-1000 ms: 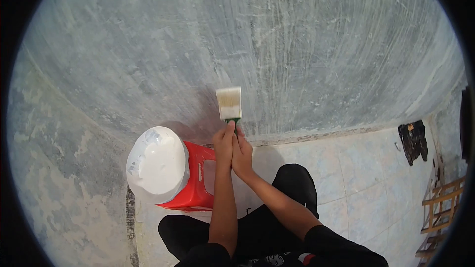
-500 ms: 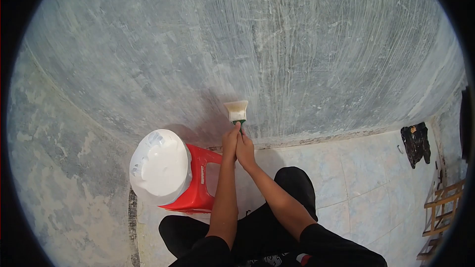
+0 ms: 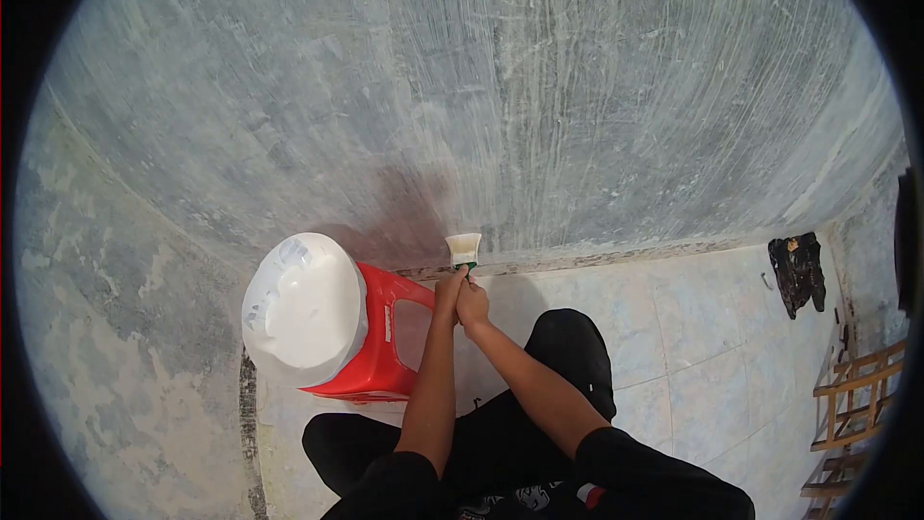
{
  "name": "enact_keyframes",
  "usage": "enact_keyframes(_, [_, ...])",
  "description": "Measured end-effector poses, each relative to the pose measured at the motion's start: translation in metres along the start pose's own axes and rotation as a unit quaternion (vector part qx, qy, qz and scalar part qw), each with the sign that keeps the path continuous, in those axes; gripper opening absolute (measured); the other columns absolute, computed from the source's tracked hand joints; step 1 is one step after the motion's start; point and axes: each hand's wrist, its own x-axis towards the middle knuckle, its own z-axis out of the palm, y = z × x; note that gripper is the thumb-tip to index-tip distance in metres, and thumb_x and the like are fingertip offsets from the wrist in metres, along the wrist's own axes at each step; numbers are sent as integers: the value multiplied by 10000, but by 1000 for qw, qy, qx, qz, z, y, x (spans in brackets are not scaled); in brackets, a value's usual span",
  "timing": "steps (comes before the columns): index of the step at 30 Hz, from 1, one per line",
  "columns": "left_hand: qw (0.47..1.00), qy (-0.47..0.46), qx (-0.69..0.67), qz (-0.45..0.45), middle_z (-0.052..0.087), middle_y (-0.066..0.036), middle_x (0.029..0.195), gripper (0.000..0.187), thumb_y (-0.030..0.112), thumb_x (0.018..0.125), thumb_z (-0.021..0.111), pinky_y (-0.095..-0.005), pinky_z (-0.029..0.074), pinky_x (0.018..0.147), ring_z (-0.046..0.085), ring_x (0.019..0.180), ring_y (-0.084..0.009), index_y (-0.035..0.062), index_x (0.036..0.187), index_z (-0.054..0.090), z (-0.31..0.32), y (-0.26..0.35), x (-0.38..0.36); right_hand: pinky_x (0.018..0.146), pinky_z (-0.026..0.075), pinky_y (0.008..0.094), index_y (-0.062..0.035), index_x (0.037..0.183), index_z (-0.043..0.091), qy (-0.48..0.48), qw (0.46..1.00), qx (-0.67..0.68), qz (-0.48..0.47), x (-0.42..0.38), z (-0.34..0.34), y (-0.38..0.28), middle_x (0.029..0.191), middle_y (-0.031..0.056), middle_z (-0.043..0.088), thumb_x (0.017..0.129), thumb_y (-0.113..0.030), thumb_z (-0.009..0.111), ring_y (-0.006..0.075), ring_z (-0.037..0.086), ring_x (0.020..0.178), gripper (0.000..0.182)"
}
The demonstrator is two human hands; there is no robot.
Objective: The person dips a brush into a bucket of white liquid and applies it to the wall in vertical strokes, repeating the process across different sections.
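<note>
Both my left hand (image 3: 448, 294) and my right hand (image 3: 473, 302) are wrapped round the green handle of a wide paintbrush (image 3: 464, 248), close together. Its pale bristles point up and lie against the lower part of the grey wall (image 3: 577, 116), just above the floor joint. Whitish streaks run up and down the wall above the brush. Left of my hands, a tub of white paint (image 3: 310, 313) stands on a red plastic stool (image 3: 385, 337). Most of the brush handle is hidden inside my fingers.
The tiled floor (image 3: 693, 356) stretches to the right of my knees. A crumpled black plastic bag (image 3: 797, 274) lies by the far right corner, with a wooden slatted frame (image 3: 857, 395) nearer me. A patchy side wall (image 3: 125, 327) stands at left.
My two hands have drawn the brush down the wall, from a little higher to near the floor joint. The view has shifted slightly, and the tub and stool look unmoved.
</note>
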Motion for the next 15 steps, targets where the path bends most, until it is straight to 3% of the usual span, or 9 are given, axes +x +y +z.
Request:
enact_keyframes(1, [1000,-23,-4,20,671,-68,860,347,331,953,709,-320,472,638,610,733,-150,-15,932,699,-2,10,-11,946,487,365,105,1298,610,-1,1000,0,1,-9,3,-5,1186,265,701,1073,-364,433,305,675,1135,550])
enact_keyframes(2, [1000,-22,-3,18,671,-68,860,347,331,953,709,-320,472,638,610,733,-150,-15,932,699,-2,33,-34,961,482,354,112,1310,595,25,993,75,-87,-23,8,-13,1198,254,697,1076,-325,449,288,667,1148,517])
enact_keyframes(3, [996,-36,-15,74,665,-58,827,347,328,969,691,-308,464,628,601,707,-144,-12,901,703,3,73,-64,977,477,343,119,1321,580,51,971,150,-177,-35,8,-26,1209,243,694,1079,-286,466,270,659,1161,486])
enact_keyframes(4, [990,-51,-28,130,658,-48,795,355,324,985,673,-296,457,618,591,682,-139,-10,871,708,7,103,-83,977,477,343,119,1321,580,50,971,152,-178,-46,5,-43,1209,243,694,1079,-286,466,270,659,1161,486])
enact_keyframes(6, [975,-44,-40,215,636,-24,734,393,308,1018,635,-266,436,599,562,653,-106,-11,796,691,17,146,-115,1024,450,329,132,1311,574,26,921,210,-327,-74,-8,-87,1261,221,671,1082,-198,484,222,628,1186,411])
enact_keyframes(10, [944,-70,-35,321,638,-23,728,425,312,1043,594,-253,444,608,557,664,-88,-19,796,690,48,214,-158,1057,422,313,135,1277,582,-37,922,208,-325,-112,-62,-169,1309,210,645,1085,-153,478,202,598,1214,362])
enact_keyframes(12, [939,-71,-39,334,636,-23,721,437,324,1046,588,-259,442,607,554,659,-89,-20,797,688,66,238,-168,793,503,282,94,1138,640,-7,866,177,-467,-104,-75,-186,842,83,651,1073,-163,506,93,583,843,298])
enact_keyframes(13, [932,-70,-45,353,633,-24,714,449,337,1049,583,-265,441,606,551,654,-90,-21,797,686,74,247,-167,793,503,282,94,1138,640,-5,866,179,-467,-95,-78,-192,842,83,651,1073,-163,506,93,583,843,298])
enact_keyframes(15, [935,-76,-28,345,633,-25,724,431,334,1045,588,-260,443,607,557,663,-90,-15,813,691,83,248,-140,864,501,294,111,1114,632,-53,903,201,-375,-72,-79,-194,879,133,698,1074,-187,495,128,630,936,330])
